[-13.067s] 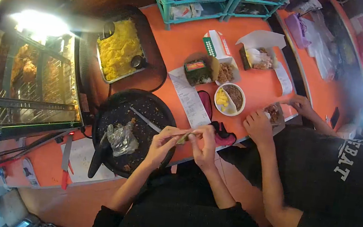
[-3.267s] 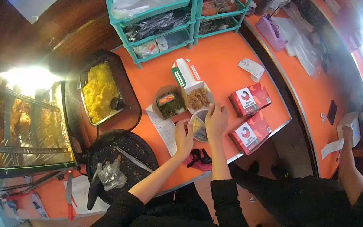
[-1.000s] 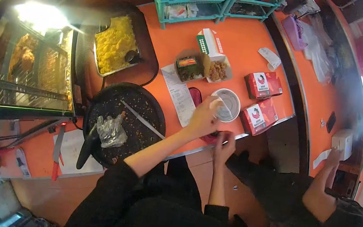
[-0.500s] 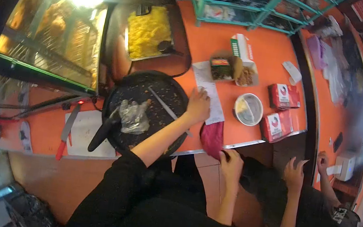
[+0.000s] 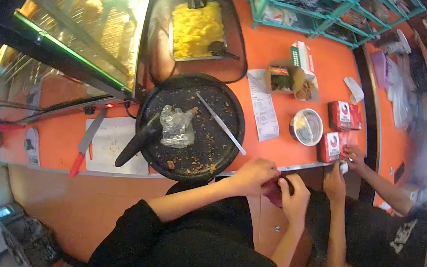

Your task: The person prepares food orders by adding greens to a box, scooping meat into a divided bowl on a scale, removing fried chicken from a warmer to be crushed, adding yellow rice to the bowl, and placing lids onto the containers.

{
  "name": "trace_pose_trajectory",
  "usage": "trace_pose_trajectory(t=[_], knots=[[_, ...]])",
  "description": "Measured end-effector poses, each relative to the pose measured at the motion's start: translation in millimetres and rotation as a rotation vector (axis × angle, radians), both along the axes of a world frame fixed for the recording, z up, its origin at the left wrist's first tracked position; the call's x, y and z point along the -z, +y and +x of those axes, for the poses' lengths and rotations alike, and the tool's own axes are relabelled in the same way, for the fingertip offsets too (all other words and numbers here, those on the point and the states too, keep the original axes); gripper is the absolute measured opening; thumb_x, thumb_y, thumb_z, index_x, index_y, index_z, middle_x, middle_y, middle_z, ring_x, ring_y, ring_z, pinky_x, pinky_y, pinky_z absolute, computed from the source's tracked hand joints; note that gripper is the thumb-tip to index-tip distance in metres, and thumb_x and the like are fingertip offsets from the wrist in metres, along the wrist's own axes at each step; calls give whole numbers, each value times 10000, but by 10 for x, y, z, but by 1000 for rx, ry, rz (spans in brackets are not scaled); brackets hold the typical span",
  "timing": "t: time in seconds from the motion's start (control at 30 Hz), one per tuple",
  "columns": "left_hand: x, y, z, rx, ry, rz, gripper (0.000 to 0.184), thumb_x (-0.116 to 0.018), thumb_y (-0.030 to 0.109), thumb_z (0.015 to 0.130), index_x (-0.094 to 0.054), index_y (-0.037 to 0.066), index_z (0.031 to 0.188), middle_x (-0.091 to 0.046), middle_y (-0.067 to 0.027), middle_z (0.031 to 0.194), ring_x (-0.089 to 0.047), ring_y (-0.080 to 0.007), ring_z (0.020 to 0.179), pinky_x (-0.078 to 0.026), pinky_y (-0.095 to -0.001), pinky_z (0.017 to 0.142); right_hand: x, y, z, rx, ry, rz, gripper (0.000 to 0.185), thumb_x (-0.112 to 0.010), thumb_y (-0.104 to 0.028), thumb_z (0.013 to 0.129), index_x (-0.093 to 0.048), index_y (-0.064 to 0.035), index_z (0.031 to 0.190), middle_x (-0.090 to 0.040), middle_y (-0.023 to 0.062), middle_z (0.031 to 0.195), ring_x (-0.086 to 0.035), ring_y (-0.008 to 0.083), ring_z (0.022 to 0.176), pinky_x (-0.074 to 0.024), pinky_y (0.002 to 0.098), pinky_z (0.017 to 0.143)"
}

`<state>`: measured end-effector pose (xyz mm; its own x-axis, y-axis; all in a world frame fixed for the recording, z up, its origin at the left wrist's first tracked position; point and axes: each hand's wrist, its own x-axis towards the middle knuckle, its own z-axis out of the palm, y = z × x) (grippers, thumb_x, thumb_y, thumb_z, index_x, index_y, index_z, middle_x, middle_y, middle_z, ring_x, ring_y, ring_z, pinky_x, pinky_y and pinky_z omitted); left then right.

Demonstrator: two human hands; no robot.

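Note:
Just off the counter's front edge, my left hand (image 5: 258, 176) pinches a crumpled maroon plastic bag (image 5: 273, 194), thin and dark. My right hand (image 5: 295, 197) grips it from the other side, fingers curled; the hands partly hide it. Left of them sits a round black pan (image 5: 159, 96) with crumbs, holding a knife (image 5: 220, 123) and a crumpled clear plastic bag (image 5: 177, 128). Beyond my hands a printed receipt (image 5: 264, 113) lies flat on the orange counter (image 5: 277, 149). A round bowl with a clear lid (image 5: 306, 127) stands right of the receipt.
A co-worker's hands (image 5: 344, 167) are at the red boxes (image 5: 333, 146) on the right. Open food boxes (image 5: 282, 79) stand farther back. A tray of yellow food (image 5: 198, 29) and a lit display case (image 5: 87, 20) are at left. A red-handled knife (image 5: 89, 140) lies by white paper.
My left hand has left the receipt and come down to the maroon plastic bag, now held between both hands. The co-worker's hands have reached the red boxes. The view has shifted.

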<state>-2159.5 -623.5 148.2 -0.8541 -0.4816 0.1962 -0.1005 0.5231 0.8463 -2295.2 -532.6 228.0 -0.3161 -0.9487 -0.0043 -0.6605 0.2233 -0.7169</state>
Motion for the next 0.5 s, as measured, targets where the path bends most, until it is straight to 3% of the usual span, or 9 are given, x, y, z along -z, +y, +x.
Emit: trace_pose_trajectory(t=[0.07,0.1,0.13,0.23,0.27,0.33,0.4,0.47,0.5], knots=[[110,-43,51,-185,-133,-179,334,-711,166,623,-628,13,908,-574,-131,956,-542,-321,968,-404,-438,854,374,5,-11,46,-268,68,142,-611,-126,873,-605,9,913,-603,104,791,-570,166,695,-450,272,664],[135,-92,80,-231,-109,-281,225,-619,92,656,-641,12,865,-568,-123,941,-543,-295,962,-393,-424,889,584,-6,-1,118,-374,44,135,-610,-121,875,-605,6,920,-602,90,789,-557,138,708,-447,270,664],[164,-123,118,-269,-126,-401,236,-619,79,646,-646,14,871,-563,-122,964,-522,-293,1004,-379,-429,927,760,-17,7,186,-479,15,129,-608,-115,878,-606,3,927,-601,76,786,-544,109,721,-443,268,665],[166,-215,195,-252,-181,-542,251,-653,147,654,-630,31,876,-538,-102,931,-505,-286,985,-386,-412,893,1052,5,-2,230,-214,33,182,-669,-139,828,-621,-37,971,-608,83,831,-563,153,713,-463,284,667],[169,-205,200,-228,-190,-526,244,-635,115,648,-628,14,870,-537,-116,969,-499,-290,998,-384,-414,910,1265,42,-10,169,-1,-100,253,-711,-155,781,-625,-50,995,-616,99,884,-586,194,747,-481,308,668],[192,-147,175,-190,-197,-517,238,-618,83,642,-627,-4,864,-535,-130,1008,-492,-293,1012,-382,-416,926,1106,8,116,129,-113,19,297,-719,-126,747,-620,-31,1011,-621,107,950,-613,252,820,-488,345,720],[226,-73,157,-231,-193,-644,231,-601,83,662,-603,-16,871,-524,-129,993,-490,-287,981,-388,-408,903,1305,-21,176,117,-58,-9,300,-712,-124,747,-623,-39,1020,-627,117,962,-622,266,855,-491,354,737],[200,4,111,-252,-186,-601,221,-592,83,671,-593,-16,868,-523,-137,985,-500,-292,959,-402,-396,873,1517,-65,241,105,-1,-30,303,-705,-122,746,-626,-48,1030,-634,126,973,-631,280,889,-493,362,754],[195,66,87,-286,-186,-550,210,-583,83,681,-583,-17,865,-521,-145,978,-511,-297,937,-416,-384,843,1598,-100,274,106,-96,-29,312,-704,-127,742,-629,-37,1031,-630,148,960,-625,286,889,-495,357,754]])
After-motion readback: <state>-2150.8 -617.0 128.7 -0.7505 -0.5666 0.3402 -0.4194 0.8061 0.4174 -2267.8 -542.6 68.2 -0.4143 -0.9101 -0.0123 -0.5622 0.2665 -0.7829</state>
